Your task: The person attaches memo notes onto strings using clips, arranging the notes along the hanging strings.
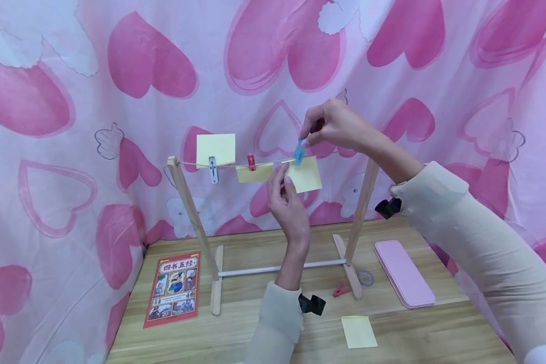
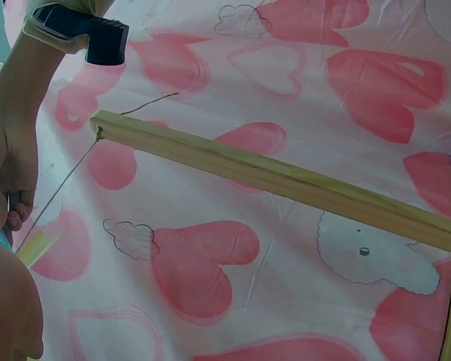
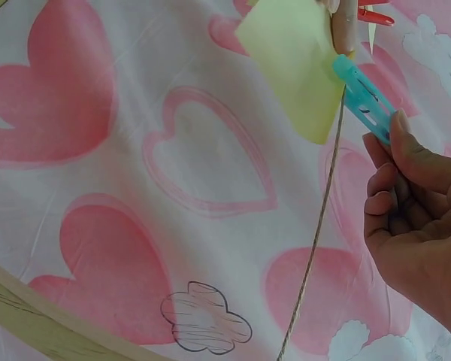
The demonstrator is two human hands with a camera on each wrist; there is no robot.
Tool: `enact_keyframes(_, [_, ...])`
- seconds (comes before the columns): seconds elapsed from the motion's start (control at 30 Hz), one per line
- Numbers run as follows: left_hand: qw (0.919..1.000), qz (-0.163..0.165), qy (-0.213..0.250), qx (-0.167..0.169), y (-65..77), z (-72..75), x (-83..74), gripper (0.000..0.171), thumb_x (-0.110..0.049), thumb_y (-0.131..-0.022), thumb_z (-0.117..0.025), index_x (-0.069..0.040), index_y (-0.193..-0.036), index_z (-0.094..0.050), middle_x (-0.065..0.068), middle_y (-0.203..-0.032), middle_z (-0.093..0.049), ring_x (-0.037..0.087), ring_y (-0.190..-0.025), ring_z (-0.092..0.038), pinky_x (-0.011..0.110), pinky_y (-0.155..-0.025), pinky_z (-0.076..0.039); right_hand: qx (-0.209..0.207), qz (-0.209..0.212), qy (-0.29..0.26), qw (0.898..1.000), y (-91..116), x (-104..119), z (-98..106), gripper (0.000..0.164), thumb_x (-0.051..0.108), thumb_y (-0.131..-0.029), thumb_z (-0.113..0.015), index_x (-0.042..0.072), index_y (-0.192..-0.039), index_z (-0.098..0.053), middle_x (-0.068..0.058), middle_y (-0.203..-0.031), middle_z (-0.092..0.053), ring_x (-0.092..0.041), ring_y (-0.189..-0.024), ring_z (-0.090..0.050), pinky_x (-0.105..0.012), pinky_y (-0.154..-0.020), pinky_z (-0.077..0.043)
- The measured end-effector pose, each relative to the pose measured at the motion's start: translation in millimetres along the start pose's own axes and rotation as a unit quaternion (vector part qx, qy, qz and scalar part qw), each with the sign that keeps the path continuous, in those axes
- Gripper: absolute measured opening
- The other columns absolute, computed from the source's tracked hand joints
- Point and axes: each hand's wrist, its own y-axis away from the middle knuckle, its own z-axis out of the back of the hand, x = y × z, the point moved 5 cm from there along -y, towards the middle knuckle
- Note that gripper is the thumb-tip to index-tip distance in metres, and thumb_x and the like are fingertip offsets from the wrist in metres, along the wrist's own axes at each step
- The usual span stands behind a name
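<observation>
My right hand (image 1: 334,124) pinches a blue clothespin (image 1: 299,152) between thumb and forefinger from above. The clothespin's tip meets the string (image 3: 312,263) and the top edge of a yellow sticky note (image 1: 307,176), which hangs tilted. My left hand (image 1: 291,207) comes up from below and pinches the note near its left edge. Further left on the string, a red clothespin (image 1: 251,162) holds a second yellow note (image 1: 250,175). A pale blue-white clothespin (image 1: 213,171) holds a third note (image 1: 216,146), which stands up above the string.
The string spans a wooden frame (image 1: 191,212) with a white rod (image 1: 255,270) low across it. On the table lie a red booklet (image 1: 172,288), a pink case (image 1: 404,273), a red clothespin (image 1: 340,290), a tape roll (image 1: 365,277) and a yellow note (image 1: 359,332).
</observation>
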Motion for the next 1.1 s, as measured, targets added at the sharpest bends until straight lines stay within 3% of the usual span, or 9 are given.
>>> enact_keyframes(0.4, [0.9999,0.011,0.007,-0.002,-1.9,-1.0,-4.9,0.033,-0.004,-0.114,-0.055,-0.003,-0.144,-0.068,0.012,-0.149,-0.063,0.021,-0.119,-0.062,0.022,-0.097,-0.055,0.027,0.002,-0.001,1.0,-5,6,-5,0.006,-0.005,-0.091,-0.084,0.001,-0.09,-0.083,-0.01,-0.088,-0.079,-0.023,-0.076,-0.065,-0.02,-0.067,-0.051])
enact_keyframes(0.67, [0.9996,0.021,0.02,-0.007,-3.2,-1.1,-4.1,0.034,-0.002,-0.114,-0.053,-0.003,-0.143,-0.069,0.012,-0.152,-0.061,0.024,-0.146,-0.057,0.032,-0.116,-0.052,0.046,0.003,0.017,0.999,-8,6,-6,0.004,-0.001,-0.09,-0.086,0.002,-0.092,-0.084,-0.01,-0.089,-0.079,-0.02,-0.077,-0.063,-0.02,-0.068,-0.051])
enact_keyframes(0.93, [0.9997,0.022,0.0,-0.009,-3.2,0.7,-2.1,0.034,-0.005,-0.114,-0.052,-0.007,-0.142,-0.071,0.008,-0.151,-0.063,0.021,-0.141,-0.058,0.022,-0.096,-0.051,0.061,-0.009,0.045,0.997,-14,3,-7,0.003,0.001,-0.091,-0.086,0.003,-0.094,-0.084,-0.012,-0.092,-0.078,-0.02,-0.082,-0.062,-0.021,-0.072,-0.051])
enact_keyframes(1.1, [0.9995,0.029,-0.012,-0.01,0.0,3.0,0.5,0.033,-0.007,-0.114,-0.053,-0.008,-0.142,-0.071,0.008,-0.155,-0.062,0.023,-0.146,-0.054,0.025,-0.087,-0.044,0.094,-0.026,0.045,0.994,-13,3,-8,0.009,0.003,-0.092,-0.085,0.001,-0.101,-0.085,-0.012,-0.096,-0.079,-0.021,-0.085,-0.061,-0.023,-0.073,-0.052])
